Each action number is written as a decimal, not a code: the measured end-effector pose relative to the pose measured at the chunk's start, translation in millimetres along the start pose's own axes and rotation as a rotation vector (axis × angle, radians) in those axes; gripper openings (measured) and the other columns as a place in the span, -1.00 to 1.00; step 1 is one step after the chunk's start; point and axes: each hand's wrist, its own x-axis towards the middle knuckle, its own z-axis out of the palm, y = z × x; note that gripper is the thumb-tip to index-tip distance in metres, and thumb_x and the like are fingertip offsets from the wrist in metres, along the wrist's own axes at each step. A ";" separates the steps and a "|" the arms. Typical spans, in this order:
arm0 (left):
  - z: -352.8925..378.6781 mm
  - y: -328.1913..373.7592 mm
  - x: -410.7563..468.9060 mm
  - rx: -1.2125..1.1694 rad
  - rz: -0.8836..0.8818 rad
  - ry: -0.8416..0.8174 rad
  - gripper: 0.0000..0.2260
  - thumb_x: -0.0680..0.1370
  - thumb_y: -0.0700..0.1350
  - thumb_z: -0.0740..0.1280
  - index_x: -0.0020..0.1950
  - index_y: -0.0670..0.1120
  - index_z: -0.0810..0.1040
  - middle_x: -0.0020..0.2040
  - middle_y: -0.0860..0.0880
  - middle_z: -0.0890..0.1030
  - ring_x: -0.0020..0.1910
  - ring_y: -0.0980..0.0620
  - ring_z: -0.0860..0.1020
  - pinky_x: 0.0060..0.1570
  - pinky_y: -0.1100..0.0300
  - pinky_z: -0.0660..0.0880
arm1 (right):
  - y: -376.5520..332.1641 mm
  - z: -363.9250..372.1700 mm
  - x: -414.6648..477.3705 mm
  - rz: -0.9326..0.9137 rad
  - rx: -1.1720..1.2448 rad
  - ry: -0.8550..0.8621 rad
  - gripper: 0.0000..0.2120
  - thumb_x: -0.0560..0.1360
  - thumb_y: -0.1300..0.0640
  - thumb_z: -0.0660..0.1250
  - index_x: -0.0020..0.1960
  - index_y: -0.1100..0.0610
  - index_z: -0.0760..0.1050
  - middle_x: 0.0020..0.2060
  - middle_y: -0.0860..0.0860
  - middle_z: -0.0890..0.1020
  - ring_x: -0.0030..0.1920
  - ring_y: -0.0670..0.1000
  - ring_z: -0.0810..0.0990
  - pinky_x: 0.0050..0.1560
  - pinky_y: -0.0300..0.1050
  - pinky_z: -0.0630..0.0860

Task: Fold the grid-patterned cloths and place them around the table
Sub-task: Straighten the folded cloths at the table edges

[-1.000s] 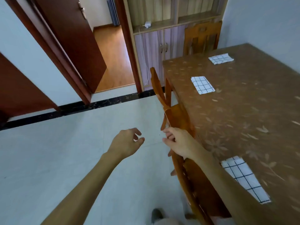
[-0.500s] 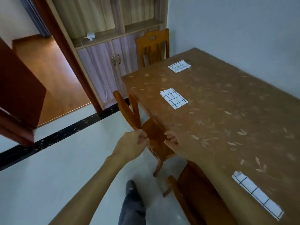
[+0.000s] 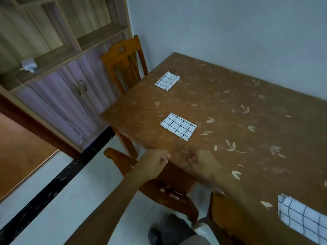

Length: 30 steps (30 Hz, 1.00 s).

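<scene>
while both hands hang empty at the near left edge of the table (image 3: 230, 106), three folded grid cloths lie on the leaf-patterned top: the far cloth (image 3: 167, 81) by the far-left corner in front of the upright chair (image 3: 123, 64), the middle cloth (image 3: 178, 126) along the left edge, and the near cloth (image 3: 300, 218) at the near right, cut off by the picture's edge. all three lie well apart from each other.

the left hand (image 3: 155, 164) is curled loosely, fingers drawn in toward the palm with nothing between them. the right hand (image 3: 203, 161) is smeared by motion, so i cannot tell for sure how its fingers sit; it seems loosely curled too, and no cloth shows in it. both hover above the near chair (image 3: 164, 188) tucked under the table edge.

judging from the layout, the folding and placing look close to finished, with one cloth set at each seat that shows. no unfolded cloth is in view. the next move likely calls for finding any remaining cloth out of sight, or checking that the placed ones sit square to their seats.
</scene>
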 end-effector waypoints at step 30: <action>4.0 -101.0 287.0 0.111 -0.077 -0.093 -0.66 0.62 -0.18 0.29 0.39 -0.19 0.49 0.26 -0.24 0.47 0.21 -0.21 0.50 0.18 0.06 0.41 | 43.3 63.6 214.9 0.773 0.384 0.310 -0.58 0.55 0.18 0.30 0.38 0.23 0.35 0.24 0.21 0.49 0.22 0.22 0.51 0.17 0.01 0.44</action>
